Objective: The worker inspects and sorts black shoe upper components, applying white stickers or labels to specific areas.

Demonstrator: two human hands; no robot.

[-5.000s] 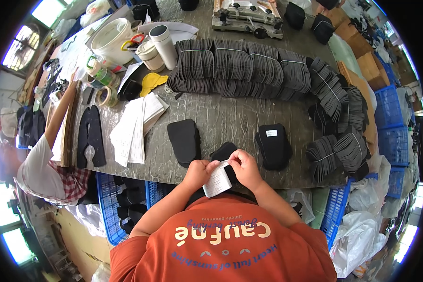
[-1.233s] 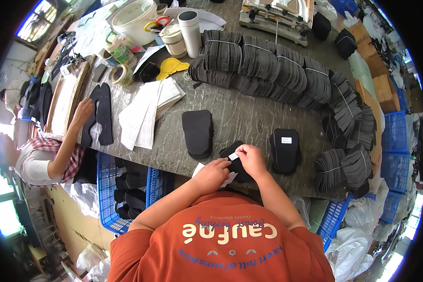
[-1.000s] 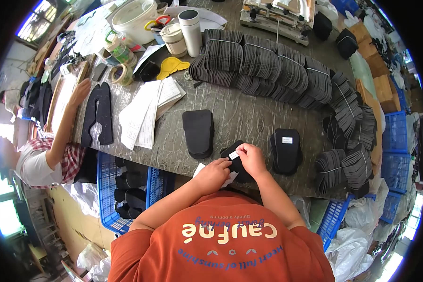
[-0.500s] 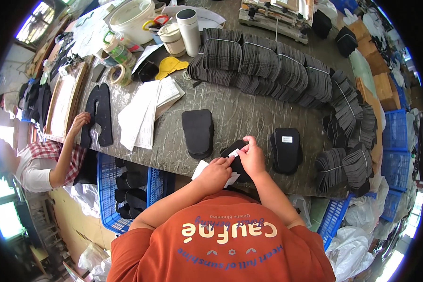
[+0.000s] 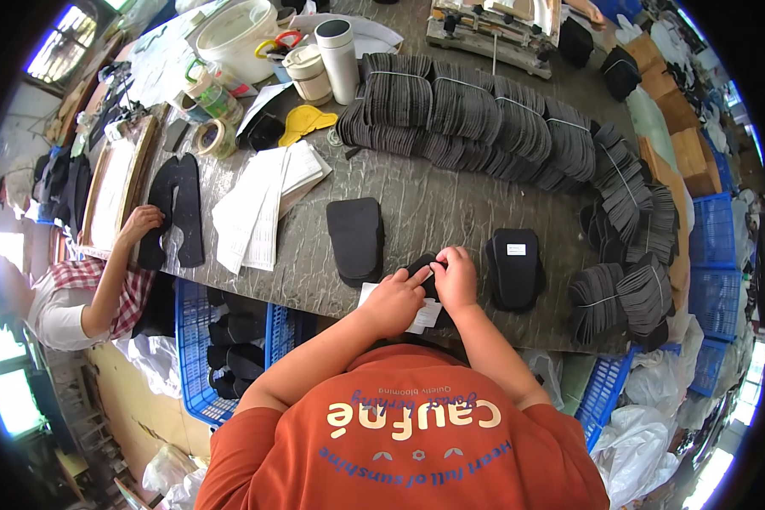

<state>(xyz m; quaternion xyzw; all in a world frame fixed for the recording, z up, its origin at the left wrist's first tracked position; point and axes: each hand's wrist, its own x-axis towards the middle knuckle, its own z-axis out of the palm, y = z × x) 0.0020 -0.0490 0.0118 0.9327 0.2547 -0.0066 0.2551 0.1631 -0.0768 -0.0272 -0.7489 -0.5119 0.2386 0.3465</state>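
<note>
Just in front of me, both hands are at a small black pad [image 5: 422, 265] by the table's near edge, mostly hidden under them. My left hand [image 5: 394, 303] keeps a white paper sheet [image 5: 425, 317] under its curled fingers, its fingertips resting on the pad. With thumb and forefinger together, my right hand [image 5: 456, 279] pinches at the pad's upper edge. To the left lies a stack of black pads [image 5: 355, 240]. On the right is another stack [image 5: 515, 270], with a white label [image 5: 517, 250] on its top pad.
Tied bundles of black pads [image 5: 459, 110] curve along the back and right. Left are white papers [image 5: 259, 208], a yellow piece [image 5: 306, 124], tape rolls and a white tumbler [image 5: 337, 64]. A co-worker's hand [image 5: 142, 223] touches black pieces. Blue crates [image 5: 204, 357] stand below.
My right fingers have closed at the pad's upper edge, where a white label showed between my hands before. My left hand has shifted slightly. At the far top right another person's hand has appeared.
</note>
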